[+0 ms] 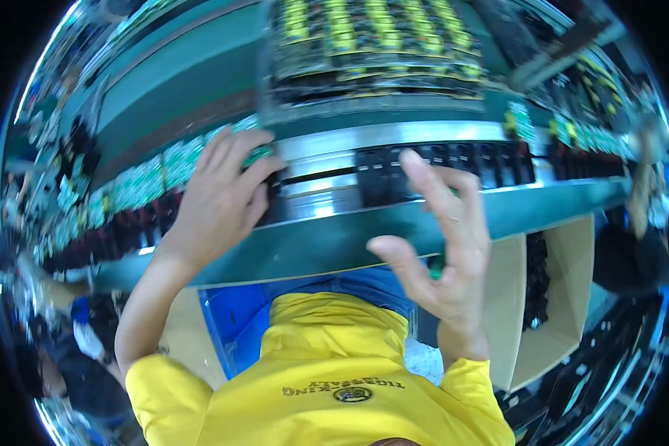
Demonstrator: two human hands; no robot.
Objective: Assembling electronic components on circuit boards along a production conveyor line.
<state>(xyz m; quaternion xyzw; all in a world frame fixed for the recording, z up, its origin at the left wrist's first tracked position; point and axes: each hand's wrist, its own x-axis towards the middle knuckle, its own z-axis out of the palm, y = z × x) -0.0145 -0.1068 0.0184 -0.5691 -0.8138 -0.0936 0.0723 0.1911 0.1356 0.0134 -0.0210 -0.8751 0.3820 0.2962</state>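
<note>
On the metal rail [323, 182] in front of me, two rows of small black cases are apart, with a gap between them. My left hand [219, 189] curls round the near end of the left row, its fingers bent over a black case [274, 202] and a green circuit board [258, 154]. The palm hides part of both, and the grip is blurred. My right hand [453, 238] is open, fingers apart, thumb stretched to the left. Its index fingertip is over the right row of black cases [487, 163]; I cannot tell whether it touches. Nothing shows in this hand.
Beyond the rail stands a stack of trays [375, 70] with yellow-and-black parts. More green boards [134, 182] top the left row. An open cardboard box [572, 297] holding black parts stands at right, below the green bench edge [312, 253]. A blue bin [234, 323] is by my lap.
</note>
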